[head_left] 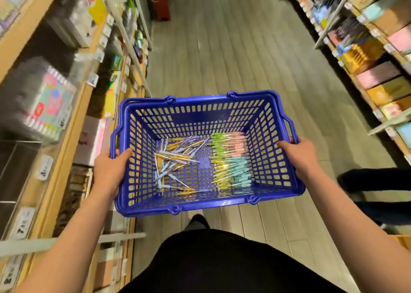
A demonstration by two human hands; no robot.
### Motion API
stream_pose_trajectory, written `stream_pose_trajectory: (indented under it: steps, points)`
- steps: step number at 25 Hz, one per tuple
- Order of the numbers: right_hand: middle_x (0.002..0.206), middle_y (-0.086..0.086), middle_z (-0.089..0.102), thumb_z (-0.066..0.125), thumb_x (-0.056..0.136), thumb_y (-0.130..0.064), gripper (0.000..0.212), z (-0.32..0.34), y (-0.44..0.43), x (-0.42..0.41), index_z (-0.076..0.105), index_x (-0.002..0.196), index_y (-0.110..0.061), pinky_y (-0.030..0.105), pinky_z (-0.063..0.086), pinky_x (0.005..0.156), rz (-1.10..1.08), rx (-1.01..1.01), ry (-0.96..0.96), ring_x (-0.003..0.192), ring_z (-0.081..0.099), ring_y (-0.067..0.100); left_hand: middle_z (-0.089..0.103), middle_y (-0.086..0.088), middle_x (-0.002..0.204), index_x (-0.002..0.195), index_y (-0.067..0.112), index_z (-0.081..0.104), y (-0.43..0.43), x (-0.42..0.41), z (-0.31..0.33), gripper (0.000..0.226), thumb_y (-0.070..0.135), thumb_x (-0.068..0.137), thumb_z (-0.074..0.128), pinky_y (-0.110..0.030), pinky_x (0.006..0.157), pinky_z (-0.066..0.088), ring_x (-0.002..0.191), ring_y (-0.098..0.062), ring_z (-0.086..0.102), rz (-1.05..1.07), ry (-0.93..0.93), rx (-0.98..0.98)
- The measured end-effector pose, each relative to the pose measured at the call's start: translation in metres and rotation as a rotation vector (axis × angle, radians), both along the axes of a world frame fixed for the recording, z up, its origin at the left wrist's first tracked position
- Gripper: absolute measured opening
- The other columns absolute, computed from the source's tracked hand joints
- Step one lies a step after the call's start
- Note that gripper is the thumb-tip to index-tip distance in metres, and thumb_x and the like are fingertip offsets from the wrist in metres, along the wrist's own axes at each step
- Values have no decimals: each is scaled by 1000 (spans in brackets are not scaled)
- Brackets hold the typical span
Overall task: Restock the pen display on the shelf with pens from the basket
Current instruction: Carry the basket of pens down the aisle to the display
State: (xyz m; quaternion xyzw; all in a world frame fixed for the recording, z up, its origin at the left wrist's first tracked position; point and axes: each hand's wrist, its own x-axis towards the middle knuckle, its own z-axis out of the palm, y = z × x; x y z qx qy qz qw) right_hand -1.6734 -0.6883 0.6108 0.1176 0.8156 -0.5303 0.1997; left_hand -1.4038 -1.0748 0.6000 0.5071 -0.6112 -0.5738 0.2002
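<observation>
**Basket in both hands, restocking not begun**

I hold the blue basket [200, 99] in the aisle, above the floor [233, 59]. My left hand [110, 170] grips its left wall and my right hand [299, 154] grips its right wall, each thumb curled over the rim to the inside. All the pens lie on the basket bottom: a loose pile [175, 159] at the left and tidy bundles [231, 159] at the right. No pen is in a hand. The shelves [66, 105] on my left are blurred, so I cannot tell which one carries the pen display. I judge the task is at its start, and all the placing is left to do.
</observation>
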Motion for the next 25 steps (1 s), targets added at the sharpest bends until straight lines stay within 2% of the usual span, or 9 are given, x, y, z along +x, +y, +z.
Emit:
stream_pose_trajectory:
  steps: [1,4,5,8,11,13,17,21,25]
  points:
    - [81,4,78,78,78,-33,32,1,-14,-17,61,102,-22,41,64,62,-4,14,5,63,76,22,79,4,82,94,27,66,-14,-18,2,16,34,86,77,-44,67,62,72,-22,78,-14,-9,-4]
    - [73,-1,76,77,79,-32,32,8,-61,-76,62,104,-18,25,56,45,-8,41,15,57,74,17,79,0,86,92,27,66,-64,-81,7,16,35,85,78,-46,73,63,75,-21,78,-10,-38,-16]
    - [73,-1,76,77,80,-31,32,10,-75,-95,62,104,-18,24,55,44,-4,38,14,57,74,17,79,-1,88,94,28,65,-78,-102,10,17,36,85,78,-45,73,63,75,-20,78,-12,-46,-18]
    - [81,4,77,77,82,-31,34,12,-112,-152,60,107,-17,30,60,53,-4,43,1,60,75,19,78,0,92,97,30,63,-115,-160,13,21,39,85,77,-43,71,63,77,-20,78,-16,-57,-18]
    - [86,5,77,78,81,-33,37,3,-143,-215,61,109,-16,38,64,66,-16,52,-8,65,76,21,77,1,86,91,27,62,-147,-223,9,20,40,86,76,-39,66,61,74,-21,77,-16,-81,-36]
    - [83,3,77,79,81,-34,35,-5,-167,-263,61,106,-18,33,62,60,-27,38,-9,63,76,19,76,-1,86,89,23,61,-168,-274,3,21,38,87,76,-40,66,61,72,-22,76,-7,-81,-37]
    - [64,-4,75,78,82,-30,24,-15,-214,-365,59,95,-24,22,52,41,-20,-18,-35,55,74,17,76,-2,87,92,25,60,-206,-375,-5,17,35,91,74,-31,57,57,67,-20,76,3,-88,-29]
    - [72,-1,74,77,83,-24,20,-4,-262,-467,58,86,-27,21,52,41,7,-3,-9,54,73,14,75,-11,100,108,18,62,-239,-473,3,24,33,92,72,-43,75,61,84,-30,74,35,-120,-31]
    - [79,-1,75,76,82,-21,14,6,-306,-563,63,86,-25,28,57,57,55,25,39,58,73,12,75,-13,99,90,23,63,-275,-558,12,11,28,91,73,-51,85,60,89,-33,74,67,-112,-37]
